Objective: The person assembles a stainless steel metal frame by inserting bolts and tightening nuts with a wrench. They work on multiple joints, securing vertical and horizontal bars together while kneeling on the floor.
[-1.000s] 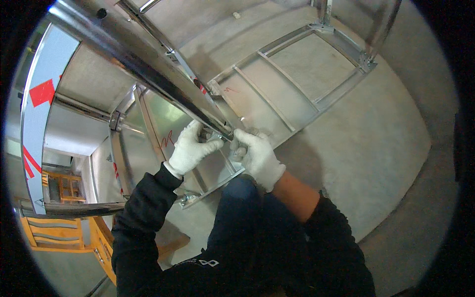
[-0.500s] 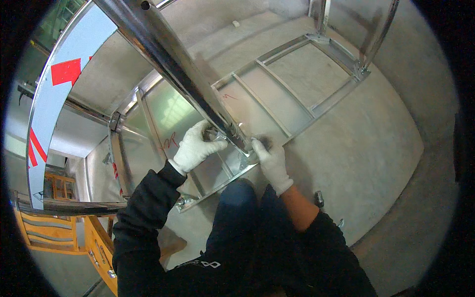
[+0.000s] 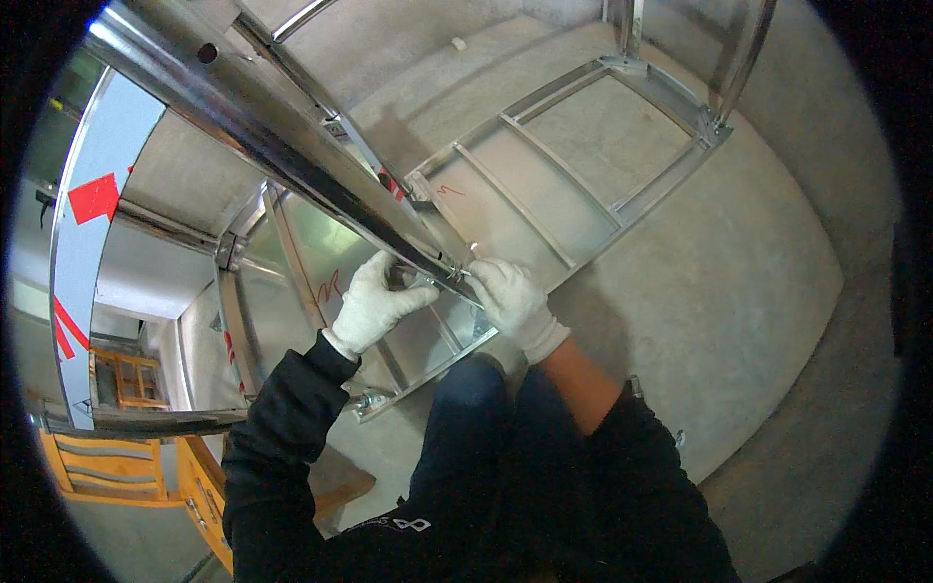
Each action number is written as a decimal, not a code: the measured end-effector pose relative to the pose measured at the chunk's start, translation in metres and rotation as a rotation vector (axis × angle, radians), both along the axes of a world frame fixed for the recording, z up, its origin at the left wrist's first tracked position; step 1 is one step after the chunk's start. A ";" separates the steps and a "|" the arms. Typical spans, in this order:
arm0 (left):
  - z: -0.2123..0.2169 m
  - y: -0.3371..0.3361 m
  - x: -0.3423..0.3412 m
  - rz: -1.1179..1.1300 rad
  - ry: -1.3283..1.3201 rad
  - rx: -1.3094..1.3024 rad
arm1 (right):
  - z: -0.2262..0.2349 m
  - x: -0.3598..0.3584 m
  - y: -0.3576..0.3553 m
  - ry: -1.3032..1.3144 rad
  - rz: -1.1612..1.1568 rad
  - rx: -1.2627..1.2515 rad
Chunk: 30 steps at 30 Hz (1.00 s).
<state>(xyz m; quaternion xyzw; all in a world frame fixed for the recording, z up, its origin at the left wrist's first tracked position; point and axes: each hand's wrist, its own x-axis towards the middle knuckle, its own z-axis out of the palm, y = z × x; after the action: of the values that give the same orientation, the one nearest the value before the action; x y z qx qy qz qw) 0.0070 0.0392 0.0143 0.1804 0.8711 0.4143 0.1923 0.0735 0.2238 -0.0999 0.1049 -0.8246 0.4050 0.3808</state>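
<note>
A thick shiny metal tube (image 3: 277, 121) slants down from the upper left to the frame's near corner. At its lower end, my white-gloved left hand (image 3: 369, 306) curls thumb and fingers around a small metal part I cannot make out. My right hand (image 3: 512, 299), also gloved, has its fingertips pinched together against the other side of the tube end. A small bolt-like fitting (image 3: 454, 274) shows there, but the fingers cover whatever they hold. Beneath the hands lies a flat metal frame (image 3: 537, 238) with crossbars and sheet panels.
Metal posts (image 3: 746, 60) rise from the frame's far right corner. A curved panel (image 3: 76, 253) with red patches bends along the left. Wooden chairs (image 3: 102, 462) stand at lower left. A small dark cylindrical object (image 3: 636, 387) lies on the concrete floor (image 3: 719, 301) beside my right arm.
The tube now leans further left at its top. My right hand has moved slightly up and turned, its fingers now drawn against the tube end. My left hand has shifted slightly left and down.
</note>
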 end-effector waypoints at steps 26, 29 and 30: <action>-0.007 -0.004 -0.003 -0.008 -0.038 0.059 | 0.014 -0.005 0.011 -0.053 0.074 0.237; -0.008 -0.003 -0.002 0.010 -0.050 0.086 | 0.018 -0.003 0.011 -0.014 0.055 0.312; -0.009 -0.003 -0.002 0.010 -0.030 0.077 | 0.016 -0.005 0.017 0.018 0.080 0.348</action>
<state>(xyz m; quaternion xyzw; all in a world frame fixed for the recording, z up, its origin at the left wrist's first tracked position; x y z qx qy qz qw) 0.0050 0.0361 0.0054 0.1770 0.8525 0.4511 0.1961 0.0681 0.2411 -0.0839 0.2056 -0.8739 0.2701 0.3479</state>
